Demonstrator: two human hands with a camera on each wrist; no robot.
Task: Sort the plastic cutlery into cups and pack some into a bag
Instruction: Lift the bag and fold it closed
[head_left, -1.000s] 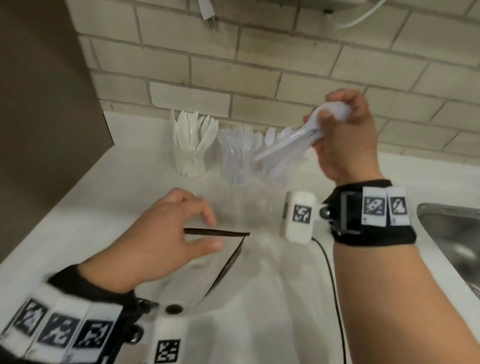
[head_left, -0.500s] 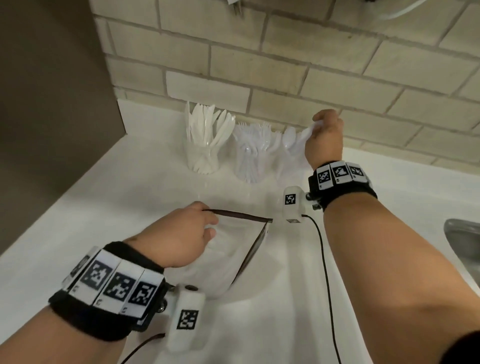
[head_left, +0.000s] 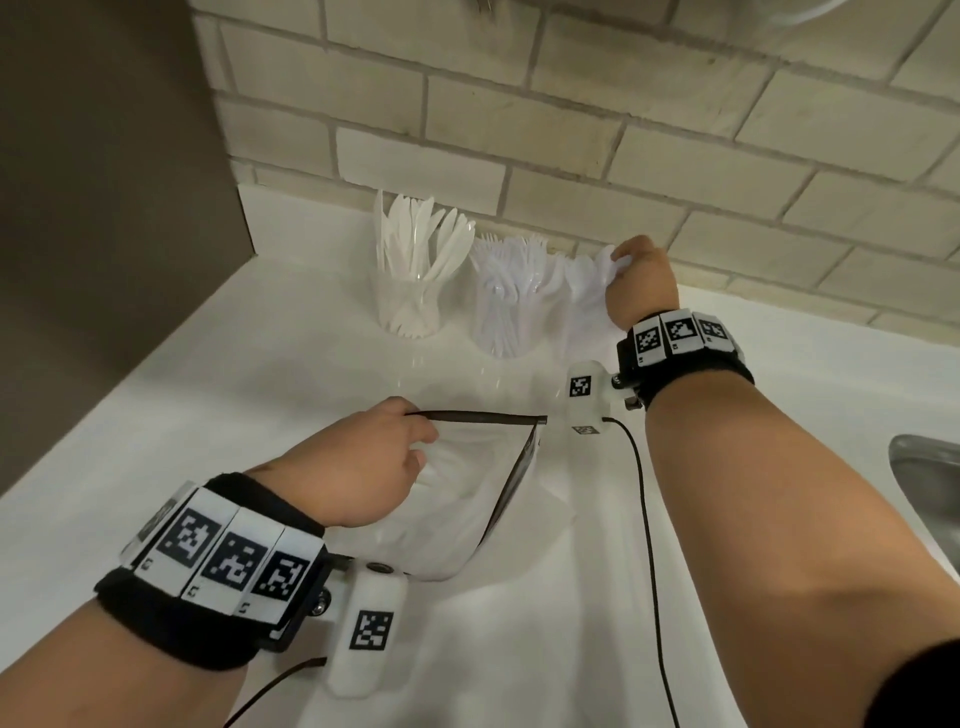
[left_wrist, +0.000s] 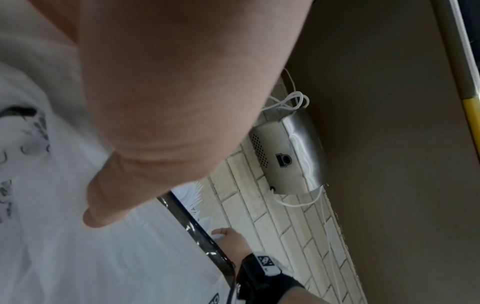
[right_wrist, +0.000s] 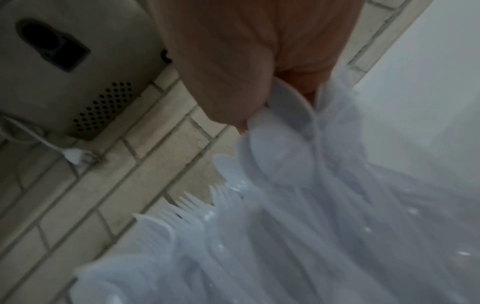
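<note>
My left hand (head_left: 374, 462) pinches the dark zip rim (head_left: 478, 415) of a clear bag (head_left: 467, 509) and holds its mouth open on the white counter. Three clear cups stand by the wall: one with knives (head_left: 410, 306), one with forks (head_left: 506, 312), and one with spoons (head_left: 582, 322). My right hand (head_left: 641, 280) reaches over the spoon cup and grips the bowls of several white spoons (head_left: 592, 275). The right wrist view shows the thumb and fingers of that hand (right_wrist: 246, 61) pinching the spoon bowls (right_wrist: 285, 115), with fork tines (right_wrist: 192, 203) beside them.
A brick wall (head_left: 571, 104) runs right behind the cups and a dark panel (head_left: 104, 208) closes the left side. A steel sink (head_left: 930, 493) sits at the right edge. A metal dispenser (left_wrist: 285, 156) hangs on the wall above. A black cable (head_left: 649, 545) trails from my right wrist.
My right hand, raised with a bunch of spoons a second ago, has moved down and back to the spoon cup. My left hand has kept hold of the bag's rim.
</note>
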